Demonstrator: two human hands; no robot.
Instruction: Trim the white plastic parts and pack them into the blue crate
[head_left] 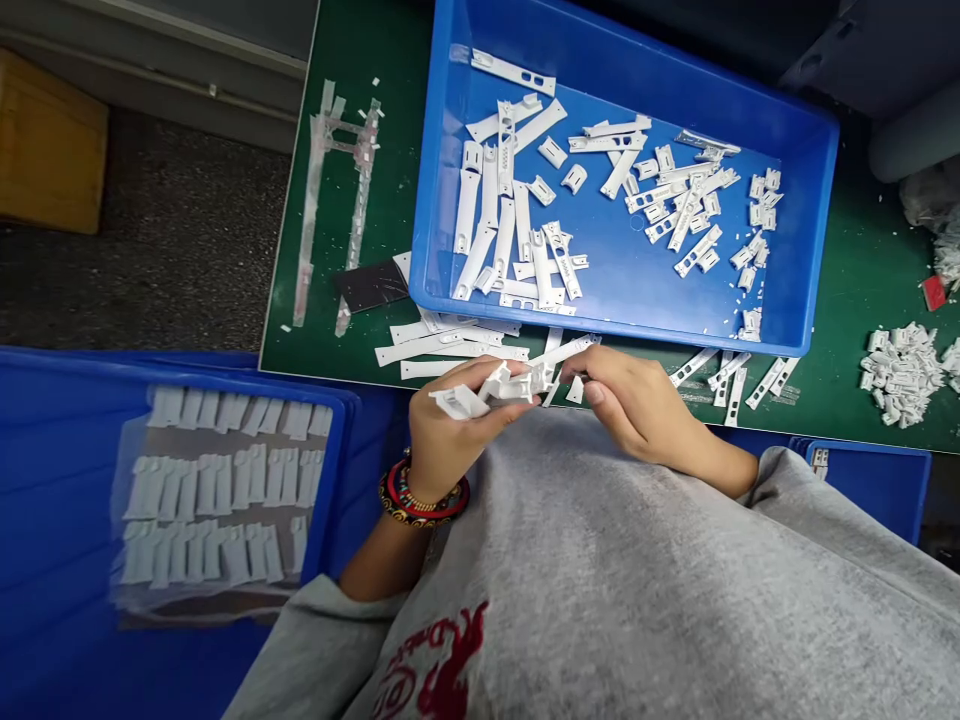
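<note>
White parts in the left hand, just off the near desk edge.
Left hand (444,440) is holding white parts (459,402); right hand (641,402) is curling narrowly beside them, contact unclear. Light, steady support would be sparing thin edges. Parts are showing smooth, angular, uneven. Beyond, strips (420,348) are lying on the green desk (394,50), others in a blue tray (630,328).

Yellow box (51,145) beside speckled floor (195,240)
</note>
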